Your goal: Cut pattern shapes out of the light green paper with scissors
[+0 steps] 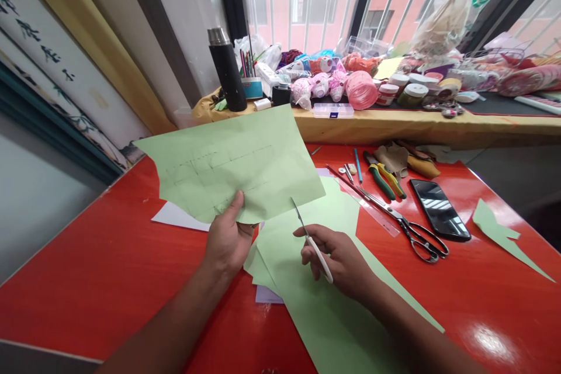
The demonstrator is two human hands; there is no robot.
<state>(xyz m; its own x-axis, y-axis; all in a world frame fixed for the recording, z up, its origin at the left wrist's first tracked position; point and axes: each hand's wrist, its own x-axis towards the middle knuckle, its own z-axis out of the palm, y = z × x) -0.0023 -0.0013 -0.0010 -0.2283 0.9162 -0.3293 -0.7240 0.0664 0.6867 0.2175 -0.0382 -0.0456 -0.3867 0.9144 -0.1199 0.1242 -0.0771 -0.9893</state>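
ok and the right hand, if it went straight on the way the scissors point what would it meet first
Most likely the lower edge of the green paper sheet held in the left hand. The tip of the white-handled scissors in the right hand lines up with that edge, though depth is hard to judge.

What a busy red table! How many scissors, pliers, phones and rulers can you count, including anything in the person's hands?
Scissors: 2 (white-handled scissors in the right hand; black-handled scissors on the table)
Pliers: 1
Phone: 1
Clear ruler: 1
Total: 5
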